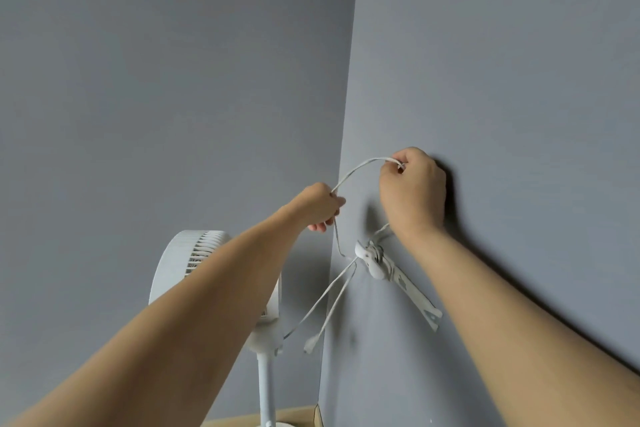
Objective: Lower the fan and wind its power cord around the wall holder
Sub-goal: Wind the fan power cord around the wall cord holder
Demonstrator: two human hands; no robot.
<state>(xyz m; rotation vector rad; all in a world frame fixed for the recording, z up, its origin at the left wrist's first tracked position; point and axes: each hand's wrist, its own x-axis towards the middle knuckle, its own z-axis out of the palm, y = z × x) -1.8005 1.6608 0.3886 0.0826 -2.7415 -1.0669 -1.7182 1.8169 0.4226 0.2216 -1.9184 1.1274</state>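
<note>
A white pedestal fan (180, 263) stands in the corner, its head partly hidden behind my left forearm. On the right wall sits a white holder (372, 258) with cord wrapped around it. The white power cord (353, 170) arcs between my two hands. My left hand (320, 206) is shut on the cord just left of the wall corner. Above the holder, my right hand (412, 187) pinches the cord's other end against the wall. Two strands hang from the holder toward the fan, one ending in a plug (310, 344).
Grey walls meet at a corner (346, 114) beside the fan. A white bracket strip (415, 298) runs down-right from the holder on the wall. The fan's pole (266, 388) drops to a base on a light wooden floor (294, 416).
</note>
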